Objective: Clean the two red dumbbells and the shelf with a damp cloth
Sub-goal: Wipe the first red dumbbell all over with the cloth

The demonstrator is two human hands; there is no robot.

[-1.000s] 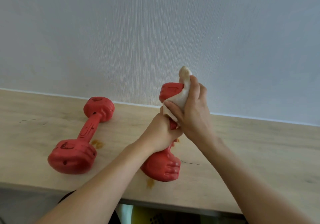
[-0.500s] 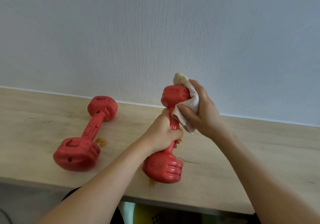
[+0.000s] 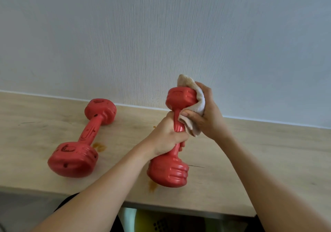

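My left hand [image 3: 166, 136] grips the handle of a red dumbbell [image 3: 168, 170] and holds it nearly upright, its lower head just above the light wooden shelf [image 3: 259, 160]. My right hand [image 3: 206, 117] presses a beige cloth [image 3: 194, 106] against the right side of the dumbbell's upper head. A second red dumbbell [image 3: 84, 138] with dark marks lies on the shelf to the left, untouched.
Orange-brown stains mark the shelf beside the lying dumbbell [image 3: 99, 146] and under the held one [image 3: 152, 185]. A pale textured wall [image 3: 161, 34] rises directly behind the shelf. The shelf's front edge runs close below my arms.
My right hand slid the cloth from the front and top of the upper head around to its right side. The held dumbbell stayed nearly upright in my left hand.
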